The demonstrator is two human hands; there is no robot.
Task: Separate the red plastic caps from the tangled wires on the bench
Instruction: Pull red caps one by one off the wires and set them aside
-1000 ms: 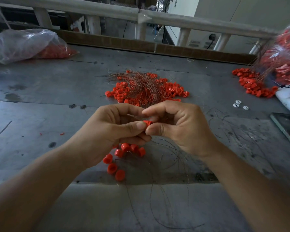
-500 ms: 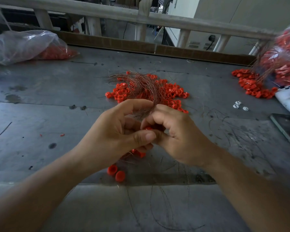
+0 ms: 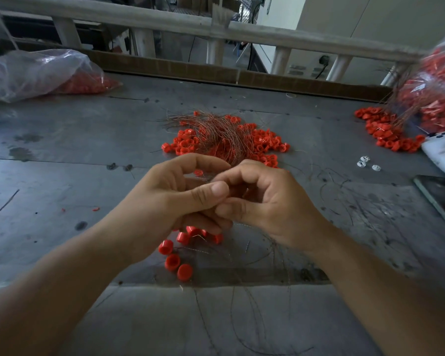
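Observation:
My left hand (image 3: 175, 199) and my right hand (image 3: 267, 204) meet fingertip to fingertip above the bench, both with curled fingers. A small red cap (image 3: 198, 172) shows inside the curl of my left fingers, and a thin wire (image 3: 209, 179) runs from it to my right fingertips, which pinch it. Beyond the hands lies the pile of red caps (image 3: 265, 143) under a tangle of brown wires (image 3: 221, 132). Several freed caps (image 3: 172, 260) lie under my left wrist. Loose wires (image 3: 254, 255) lie below my right hand.
A clear bag of red caps (image 3: 36, 73) lies at the back left and another bag (image 3: 437, 93) at the far right above a second cap heap (image 3: 385, 132). A white device (image 3: 442, 152), a dark phone (image 3: 442, 199) and small white pieces (image 3: 365, 163) sit at the right edge.
Both hands rose a little toward the pile and stayed pressed together. The cap once visible between my thumbs is now covered; a cap shows inside my left fingers instead.

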